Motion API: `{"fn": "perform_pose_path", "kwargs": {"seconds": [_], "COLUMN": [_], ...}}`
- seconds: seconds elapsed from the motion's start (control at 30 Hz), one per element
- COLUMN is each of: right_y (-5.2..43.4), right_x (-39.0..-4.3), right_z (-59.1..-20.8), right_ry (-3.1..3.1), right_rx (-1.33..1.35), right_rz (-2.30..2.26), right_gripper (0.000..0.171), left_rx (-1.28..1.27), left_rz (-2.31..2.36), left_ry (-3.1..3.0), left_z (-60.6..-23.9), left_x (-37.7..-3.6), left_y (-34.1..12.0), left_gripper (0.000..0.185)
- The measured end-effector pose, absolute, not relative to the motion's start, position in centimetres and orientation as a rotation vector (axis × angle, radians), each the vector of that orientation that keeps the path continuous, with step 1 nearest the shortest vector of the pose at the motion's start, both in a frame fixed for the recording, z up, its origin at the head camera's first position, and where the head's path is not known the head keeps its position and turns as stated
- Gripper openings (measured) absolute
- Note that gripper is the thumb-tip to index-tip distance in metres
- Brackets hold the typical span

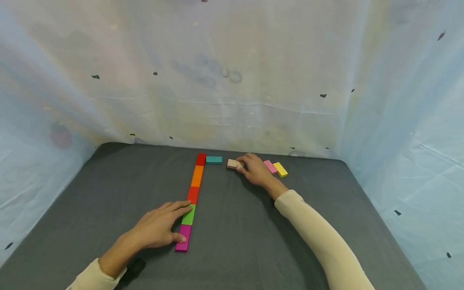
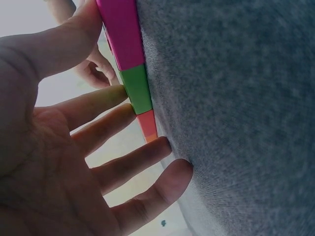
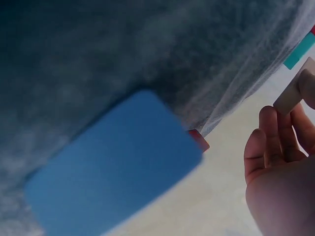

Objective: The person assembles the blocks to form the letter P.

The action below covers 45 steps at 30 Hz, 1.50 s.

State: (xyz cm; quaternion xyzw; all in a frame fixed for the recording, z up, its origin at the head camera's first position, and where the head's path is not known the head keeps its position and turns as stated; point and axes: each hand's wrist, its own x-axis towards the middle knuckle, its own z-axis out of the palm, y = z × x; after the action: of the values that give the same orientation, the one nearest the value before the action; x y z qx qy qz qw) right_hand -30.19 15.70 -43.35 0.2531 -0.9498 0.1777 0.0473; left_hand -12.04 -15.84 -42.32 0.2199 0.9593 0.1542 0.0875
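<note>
A straight row of flat coloured blocks runs up the table: red (image 1: 201, 159), orange (image 1: 197, 176), red-orange (image 1: 193, 195), green (image 1: 188, 215) and magenta (image 1: 183, 237). My left hand (image 1: 157, 225) lies along its left side, fingers extended; the thumb touches the magenta block and fingertips touch the green one. Beside the row's far end sits a teal block (image 1: 214, 160). To its right, my right hand (image 1: 255, 170) pinches a tan block (image 1: 233, 164) between thumb and fingers. The right wrist view shows this tan block (image 3: 289, 96) gripped near the teal block (image 3: 299, 51).
Pink (image 1: 270, 166) and yellow (image 1: 280, 169) blocks lie just right of my right hand. A blue block (image 3: 118, 167) looms close in the right wrist view; the head view does not show it. Pale sheeting (image 1: 232, 80) hangs behind the dark table (image 1: 232, 257).
</note>
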Motion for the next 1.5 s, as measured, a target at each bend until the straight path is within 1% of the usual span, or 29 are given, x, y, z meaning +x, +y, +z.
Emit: {"fn": "perform_pose_path", "kwargs": {"seconds": [0.57,0.9,1.2,1.5], "right_y": [14.2,14.1,13.9,13.9], "right_x": [-32.4,-32.6,-32.5,-32.8], "right_z": [-43.0,-42.8,-42.7,-43.3], "right_ry": [-2.955,-2.988,-3.026,-3.039], "right_rx": [0.747,0.742,0.788,0.816], "right_rz": [0.522,0.54,0.622,0.591], "right_gripper": [0.04,0.041,0.04,0.04], "left_rx": [0.659,0.662,0.664,0.671], "left_rz": [0.454,0.458,0.461,0.462], "left_ry": [2.865,2.863,2.872,2.873], "left_z": [-42.2,-42.2,-42.1,-42.1], "left_x": [-11.9,-11.8,-11.5,-11.4], "left_y": [-15.9,-15.9,-16.0,-16.0], "left_gripper": [0.085,0.085,0.084,0.084]}}
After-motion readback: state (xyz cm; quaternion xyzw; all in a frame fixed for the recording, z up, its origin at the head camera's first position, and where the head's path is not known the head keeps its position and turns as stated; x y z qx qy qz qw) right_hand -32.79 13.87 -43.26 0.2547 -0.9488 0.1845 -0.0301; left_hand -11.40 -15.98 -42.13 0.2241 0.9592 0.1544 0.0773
